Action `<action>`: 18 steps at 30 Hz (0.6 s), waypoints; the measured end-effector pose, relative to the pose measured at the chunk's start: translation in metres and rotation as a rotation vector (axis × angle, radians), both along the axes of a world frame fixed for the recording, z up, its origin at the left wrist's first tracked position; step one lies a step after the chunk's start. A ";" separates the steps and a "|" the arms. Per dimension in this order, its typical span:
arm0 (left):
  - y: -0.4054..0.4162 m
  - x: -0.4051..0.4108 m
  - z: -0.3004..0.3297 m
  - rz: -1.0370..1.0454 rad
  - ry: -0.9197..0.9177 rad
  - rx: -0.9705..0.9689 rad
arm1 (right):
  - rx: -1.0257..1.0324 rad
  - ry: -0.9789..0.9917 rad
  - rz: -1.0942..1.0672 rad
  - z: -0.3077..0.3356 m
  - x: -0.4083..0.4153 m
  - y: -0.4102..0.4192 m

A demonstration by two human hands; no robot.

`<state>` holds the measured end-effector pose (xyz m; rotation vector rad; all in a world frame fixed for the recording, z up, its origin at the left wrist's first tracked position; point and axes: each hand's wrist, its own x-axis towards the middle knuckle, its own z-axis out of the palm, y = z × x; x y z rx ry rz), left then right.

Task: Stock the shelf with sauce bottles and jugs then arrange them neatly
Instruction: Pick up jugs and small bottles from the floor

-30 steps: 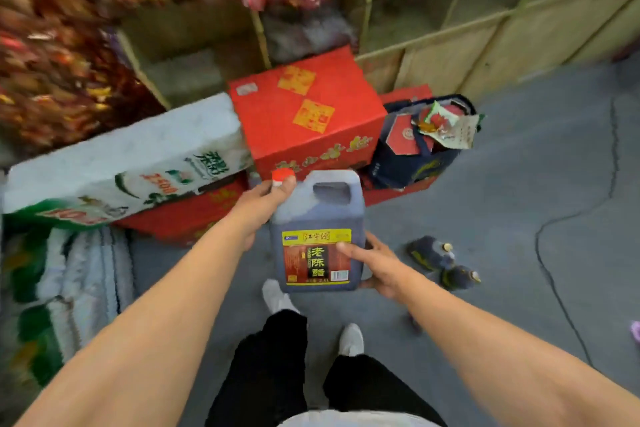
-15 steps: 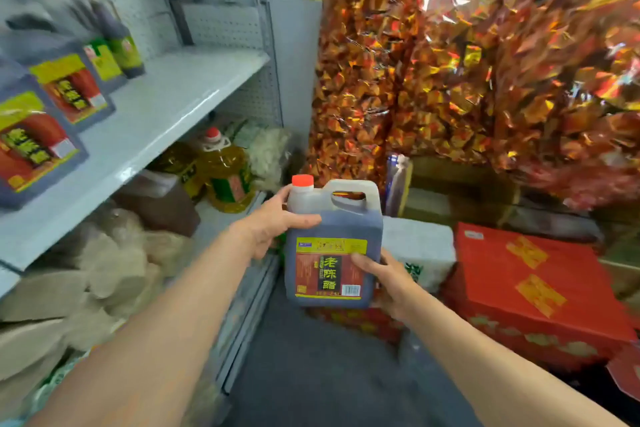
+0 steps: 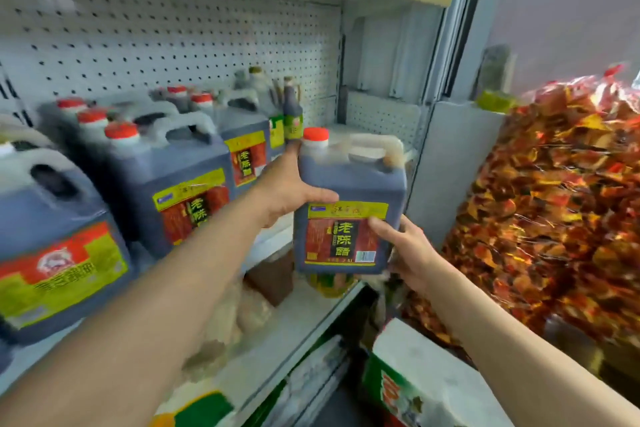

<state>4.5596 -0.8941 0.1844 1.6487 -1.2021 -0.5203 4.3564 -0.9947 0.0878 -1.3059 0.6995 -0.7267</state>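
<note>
Dark jugs (image 3: 166,184) standing in rows on white shelf (image 3: 270,236) at left. Left hand (image 3: 289,185) clasping upper side of vinegar jug (image 3: 349,204), held upright in air before shelf's right end. Right hand (image 3: 407,253) gripping its lower right corner. Foil-wrapped sweets (image 3: 554,218) piled at right.

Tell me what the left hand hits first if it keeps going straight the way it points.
Probably the slim dark bottle at the back of the shelf; the left hand, gripping the jug by its upper left side, points up toward it. Depth is unclear, so it may be further off than it looks.
</note>
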 end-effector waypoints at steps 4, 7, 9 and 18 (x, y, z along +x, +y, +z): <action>-0.024 0.029 0.010 0.223 -0.070 -0.053 | -0.072 -0.004 0.163 0.016 0.055 -0.067; -0.036 0.044 0.014 0.393 -0.120 -0.019 | -0.111 0.024 0.320 0.021 0.096 -0.106; -0.041 0.054 0.012 0.477 -0.136 0.007 | -0.136 0.017 0.404 0.019 0.122 -0.126; -0.061 0.074 0.012 0.807 -0.155 0.192 | -0.228 0.012 0.739 0.007 0.209 -0.177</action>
